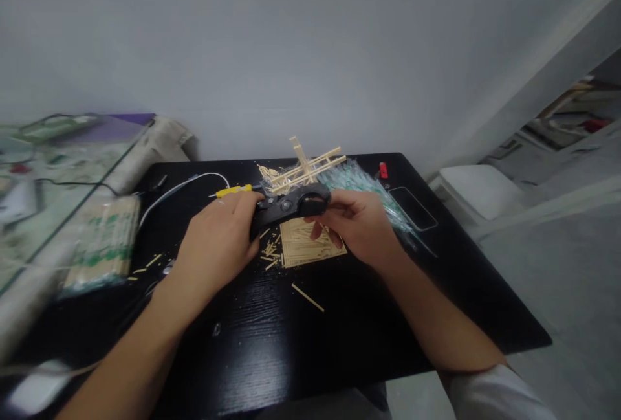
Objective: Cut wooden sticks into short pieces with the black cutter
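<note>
My left hand (pixel 216 232) is closed round a black hand tool (pixel 286 205) with a round pivot, held above the table. At the tool's right end, the fingers of my right hand (pixel 361 219) are pinched together; what they hold is hidden. Below them lies a flat panel of thin wooden sticks (pixel 310 248), with short cut stick pieces (pixel 270 252) on its left. Behind the tool stands a small frame of joined wooden sticks (pixel 308 164). One loose stick (pixel 307 297) lies nearer to me on the black table (pixel 262 349).
A yellow-handled tool (pixel 233 191) and a white cable (pixel 179 184) lie at the back left. Plastic wrapping (pixel 356 180) spreads behind my right hand, near a red object (pixel 383 170) and a dark phone-like slab (pixel 412 208). A wrapped stick bundle (pixel 104 239) is at left.
</note>
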